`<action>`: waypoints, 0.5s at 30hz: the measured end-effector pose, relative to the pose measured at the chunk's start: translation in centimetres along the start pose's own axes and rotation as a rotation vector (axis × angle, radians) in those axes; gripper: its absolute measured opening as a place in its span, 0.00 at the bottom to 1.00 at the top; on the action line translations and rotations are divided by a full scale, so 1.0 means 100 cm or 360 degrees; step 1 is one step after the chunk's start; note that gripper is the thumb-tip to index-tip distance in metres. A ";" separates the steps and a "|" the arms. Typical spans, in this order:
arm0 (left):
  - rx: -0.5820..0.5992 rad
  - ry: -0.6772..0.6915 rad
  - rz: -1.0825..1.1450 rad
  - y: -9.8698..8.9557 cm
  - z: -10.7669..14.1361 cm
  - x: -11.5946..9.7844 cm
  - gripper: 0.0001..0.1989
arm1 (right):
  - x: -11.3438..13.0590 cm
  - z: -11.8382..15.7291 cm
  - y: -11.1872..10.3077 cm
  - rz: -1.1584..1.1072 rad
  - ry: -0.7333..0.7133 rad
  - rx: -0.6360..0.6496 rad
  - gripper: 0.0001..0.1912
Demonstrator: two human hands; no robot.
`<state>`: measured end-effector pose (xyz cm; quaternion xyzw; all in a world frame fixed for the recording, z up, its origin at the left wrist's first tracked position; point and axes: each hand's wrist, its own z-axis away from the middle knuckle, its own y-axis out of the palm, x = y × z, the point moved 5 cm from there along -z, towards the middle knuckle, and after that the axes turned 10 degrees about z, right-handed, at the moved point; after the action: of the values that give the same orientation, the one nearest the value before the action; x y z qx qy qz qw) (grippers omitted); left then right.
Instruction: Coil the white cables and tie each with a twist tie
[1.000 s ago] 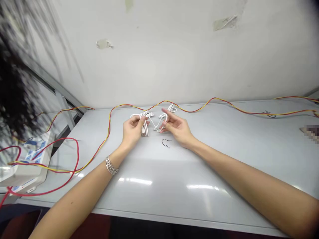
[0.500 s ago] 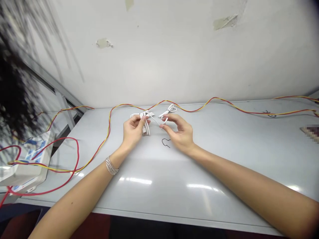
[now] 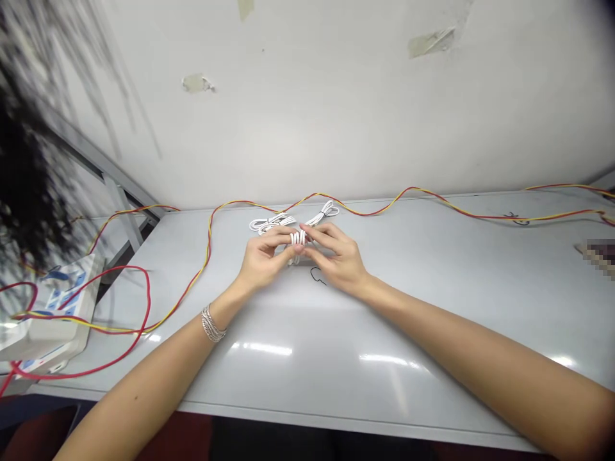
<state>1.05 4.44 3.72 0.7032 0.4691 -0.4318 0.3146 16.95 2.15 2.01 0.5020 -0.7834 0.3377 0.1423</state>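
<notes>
Apparently white cable (image 3: 298,239), held by left hand (image 3: 263,259), right hand (image 3: 336,258)

White table (image 3: 365,426) with twisted red-yellow wire (image 3: 413,188) along back edge, running left to white box with blue labels (image 3: 48,333), lower left. Loose red wire (image 3: 148,301) beside box. Small black wire (image 3: 315,274) on table, center. Grey metal rail (image 3: 96,150) left. Wall (image 3: 307,109) above, tape patch (image 3: 431,42) upper right.
</notes>
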 end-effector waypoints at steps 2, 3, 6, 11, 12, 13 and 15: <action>0.0010 -0.0020 -0.0020 -0.001 0.000 0.000 0.06 | 0.000 0.000 0.000 -0.0008 0.0008 0.0009 0.21; 0.0013 -0.0024 -0.0037 -0.001 0.000 0.000 0.05 | 0.000 0.000 0.000 -0.0019 0.0005 0.0010 0.21; -0.0011 -0.0033 -0.0068 0.000 0.000 -0.002 0.04 | 0.003 -0.001 0.000 -0.0041 0.0013 0.0008 0.19; -0.0042 -0.0136 0.0028 0.000 0.001 -0.002 0.06 | 0.000 -0.002 0.003 -0.0248 0.0274 0.0150 0.26; -0.0053 -0.0165 0.0069 -0.001 0.001 -0.002 0.07 | -0.001 -0.002 0.006 -0.0336 0.0343 0.0205 0.26; -0.0064 -0.0196 0.0112 -0.001 0.001 -0.001 0.07 | -0.003 -0.002 0.008 -0.0415 0.0402 0.0262 0.24; -0.0089 -0.0257 0.0191 -0.003 0.001 0.000 0.08 | -0.004 0.000 0.011 -0.0499 0.0475 0.0374 0.19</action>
<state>0.76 4.46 3.70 0.6841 0.4111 -0.4541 0.3961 16.13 2.77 1.37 0.5750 -0.6216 0.4707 0.2478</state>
